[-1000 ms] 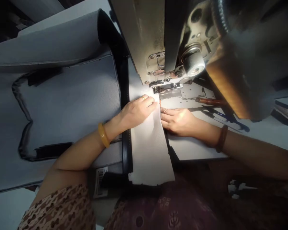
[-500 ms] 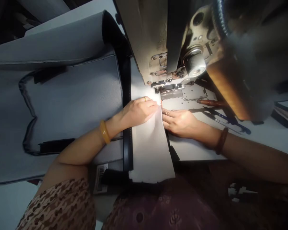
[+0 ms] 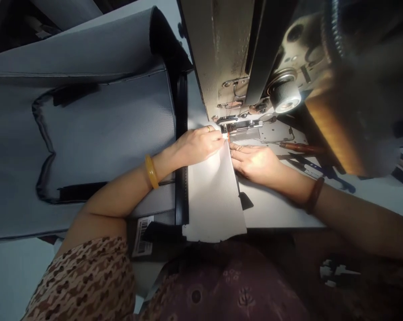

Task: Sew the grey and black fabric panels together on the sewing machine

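Observation:
A sewing machine stands over a pale fabric strip, whose far end reaches the presser foot. My left hand lies on the strip just in front of the foot, its fingers bent and closed on the strip's right edge. On the other side of that edge is my right hand, its fingers pressed together against the edge; the fingertips are partly hidden. Joined along the strip's left side is a black band, and beyond it spreads a large grey fabric piece with dark edging.
Right of the foot lie an awl with a brown wooden handle and blue-handled thread snips. A barcode label shows beneath the grey fabric near my left elbow. The white table's front edge runs below my right forearm.
The fabric strip has moved away from me, toward the presser foot, and both hands have gone slightly forward with it. The view has also shifted a little.

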The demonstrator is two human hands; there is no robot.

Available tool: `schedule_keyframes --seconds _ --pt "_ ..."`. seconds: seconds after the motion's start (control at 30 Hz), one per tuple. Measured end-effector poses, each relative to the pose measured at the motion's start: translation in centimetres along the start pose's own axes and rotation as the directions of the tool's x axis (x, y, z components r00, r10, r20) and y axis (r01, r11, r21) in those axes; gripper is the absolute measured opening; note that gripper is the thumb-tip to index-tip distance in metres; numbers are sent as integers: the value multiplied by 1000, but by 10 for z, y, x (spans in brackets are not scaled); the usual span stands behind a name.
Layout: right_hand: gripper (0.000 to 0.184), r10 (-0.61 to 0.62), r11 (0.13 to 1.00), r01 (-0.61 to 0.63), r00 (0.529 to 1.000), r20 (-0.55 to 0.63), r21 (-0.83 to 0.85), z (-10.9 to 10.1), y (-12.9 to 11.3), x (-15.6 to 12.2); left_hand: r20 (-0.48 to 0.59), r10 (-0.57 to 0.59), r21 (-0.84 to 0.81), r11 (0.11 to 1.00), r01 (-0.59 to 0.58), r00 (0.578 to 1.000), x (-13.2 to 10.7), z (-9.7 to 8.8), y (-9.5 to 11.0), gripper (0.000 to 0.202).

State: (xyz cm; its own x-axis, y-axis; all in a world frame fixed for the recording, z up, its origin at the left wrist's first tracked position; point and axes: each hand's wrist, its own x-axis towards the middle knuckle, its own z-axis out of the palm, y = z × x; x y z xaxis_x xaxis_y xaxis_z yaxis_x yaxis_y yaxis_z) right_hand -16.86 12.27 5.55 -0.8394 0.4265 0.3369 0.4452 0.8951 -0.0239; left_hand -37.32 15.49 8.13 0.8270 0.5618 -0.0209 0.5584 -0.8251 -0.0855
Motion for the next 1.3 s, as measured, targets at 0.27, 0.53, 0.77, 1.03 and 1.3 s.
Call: schedule_keyframes --seconds 0.27,0.53,0.77,1.03,1.3 --pt "26 -199 980 198 978 -66 -24 -7 -23 -12 -9 -47 34 998 47 999 -9 -9 24 32" --pt "28 -366 924 375 923 -120 72 -11 -42 -20 -57 -210 0 978 211 976 -20 -6 53 36" --pt "27 -348 931 356 932 -100 83 -11 -40 -18 -49 -161 7 987 162 986 -21 -3 39 36" --pt "25 -339 936 347 933 -119 56 -16 -39 -16 -11 -177 61 982 178 984 -17 -8 40 34" --pt "26 -332 939 336 941 -63 71 -11 -37 -20 -6 -151 70 986 151 989 -16 -11 40 32"
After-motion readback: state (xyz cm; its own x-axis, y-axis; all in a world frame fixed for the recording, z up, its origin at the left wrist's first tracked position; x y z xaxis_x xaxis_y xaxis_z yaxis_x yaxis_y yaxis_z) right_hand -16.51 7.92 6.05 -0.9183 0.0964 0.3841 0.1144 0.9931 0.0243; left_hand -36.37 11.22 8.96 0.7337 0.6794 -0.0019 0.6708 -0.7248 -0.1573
